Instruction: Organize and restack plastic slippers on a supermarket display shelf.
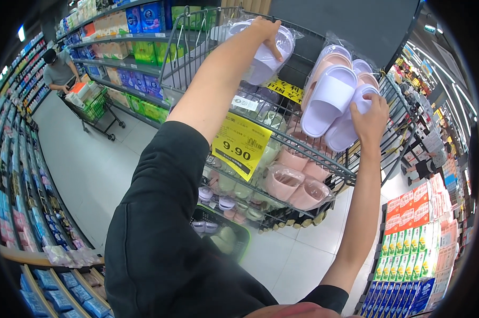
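Observation:
In the wire rack's top basket point(323, 161), my left hand point(266, 33) grips a plastic-wrapped pair of lavender slide sandals point(263, 67) at the back. On the right side of the basket, my right hand point(370, 113) has its thumb and fingers on another lavender slide point(341, 129). Beside it, a larger lavender slide point(330, 99) leans in front of a pink slide point(319, 71). Below, wrapped pink slides point(285, 183) fill part of a lower tier, next to pale green ones point(227, 185). Clear wrap covers parts of the footwear.
A yellow sign point(241, 147) with print hangs on the rack's front. On the floor stands a green-rimmed basket point(243, 242) holding footwear. A person point(58, 69) pushes a shopping cart point(94, 105) along the left aisle. Boxed goods point(406, 242) are stacked at right.

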A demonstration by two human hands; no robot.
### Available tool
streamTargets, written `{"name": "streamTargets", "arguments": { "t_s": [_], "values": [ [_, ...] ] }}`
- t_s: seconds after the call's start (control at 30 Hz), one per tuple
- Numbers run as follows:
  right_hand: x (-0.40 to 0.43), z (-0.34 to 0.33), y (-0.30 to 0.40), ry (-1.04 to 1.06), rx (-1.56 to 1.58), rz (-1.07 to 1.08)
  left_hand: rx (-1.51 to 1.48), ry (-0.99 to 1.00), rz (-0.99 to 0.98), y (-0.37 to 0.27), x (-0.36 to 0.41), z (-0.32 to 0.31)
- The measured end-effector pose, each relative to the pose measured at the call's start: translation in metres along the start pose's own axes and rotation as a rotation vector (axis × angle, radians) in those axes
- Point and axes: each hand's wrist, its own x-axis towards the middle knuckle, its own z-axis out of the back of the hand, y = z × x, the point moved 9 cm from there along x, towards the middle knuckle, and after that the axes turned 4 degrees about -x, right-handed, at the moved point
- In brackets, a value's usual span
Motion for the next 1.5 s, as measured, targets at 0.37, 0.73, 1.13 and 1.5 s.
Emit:
{"name": "streamTargets", "arguments": {
  "t_s": [0.37, 0.73, 1.13, 1.5],
  "values": [
    [0.0, -0.002, 0.001, 0.009, -0.002, -0.01, 0.151, -0.141, -0.013, -0.011, -0.008, 0.019],
    [0.0, -0.001, 0.001, 0.013, 0.003, -0.012, -0.151, -0.016, 0.012, -0.012, -0.012, 0.011],
    [0.002, -0.004, -0.001, 0.027, 0.023, -0.034, 0.052, -0.145, -0.045, -0.01, -0.007, 0.008],
    [0.003, -0.002, 0.001, 0.043, 0.008, -0.062, -0.118, 0.018, -0.065, -0.013, -0.022, 0.01]
  ]
}}
